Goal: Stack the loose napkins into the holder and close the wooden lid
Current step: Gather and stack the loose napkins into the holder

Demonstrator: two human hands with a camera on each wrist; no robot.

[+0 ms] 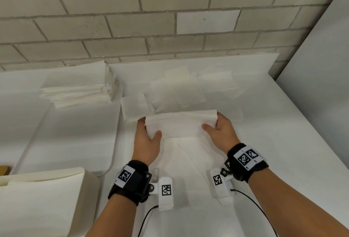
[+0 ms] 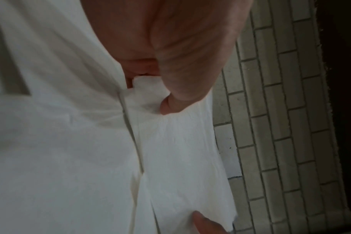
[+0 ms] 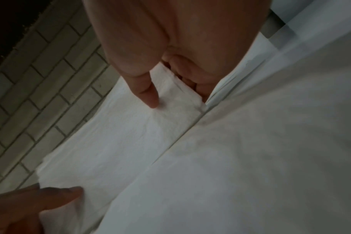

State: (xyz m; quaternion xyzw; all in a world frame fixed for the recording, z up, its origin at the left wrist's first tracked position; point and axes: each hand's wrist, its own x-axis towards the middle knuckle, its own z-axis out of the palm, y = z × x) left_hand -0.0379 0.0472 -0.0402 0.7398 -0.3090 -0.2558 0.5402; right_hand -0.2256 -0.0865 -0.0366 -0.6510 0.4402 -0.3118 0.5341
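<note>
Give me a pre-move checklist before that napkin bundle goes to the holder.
1. Left hand grips the napkin bundle, thumb on top: ok.
2. Right hand grips the opposite end, thumb on top: ok.
3. Bundle edges squared: cannot tell; layers look slightly uneven at the right end.
4. Holder at near left open to receive: cannot tell.
5. Wooden lid located: cannot tell; only a brown corner shows at the left edge.
6. Loose napkins left on the table: not ok; more remain.
</note>
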